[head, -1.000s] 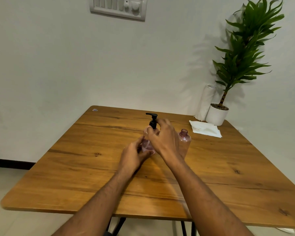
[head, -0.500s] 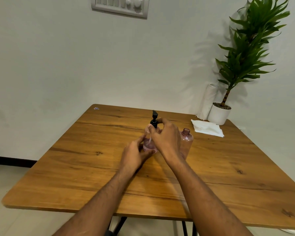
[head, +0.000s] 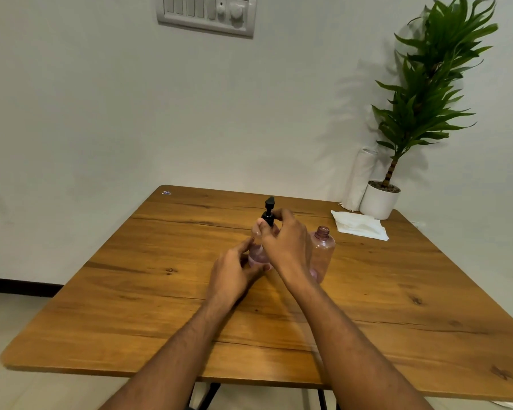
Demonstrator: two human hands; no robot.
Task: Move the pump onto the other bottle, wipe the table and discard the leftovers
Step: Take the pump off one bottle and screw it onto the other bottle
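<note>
Wooden bench (head: 367, 291) carries two pink bottles mid-surface. Reaching forward, the left hand (head: 234, 270) cups the pump bottle (head: 256, 255) low, fingers curled; the right hand (head: 288, 244) arches over, fingertips pinching the black pump (head: 269, 213) collar. Beside stands the open bottle (head: 322, 250).

on the table (head: 160, 306), near its middle, stands a bottle (head: 256, 255) with the pump (head: 269, 213) on top. the left hand (head: 234, 273) is at the bottle's near left side; the right hand (head: 288, 247) is in front of it, fingers at the pump's base. a second bottle (head: 322, 250) stands just to the right, behind the right hand. further back right lies a folded tissue (head: 360, 225); behind it, at the far right corner, a potted plant (head: 379, 199) with a paper roll (head: 357, 179) to its left. a switch panel (head: 206, 11) is on the wall above.
</note>
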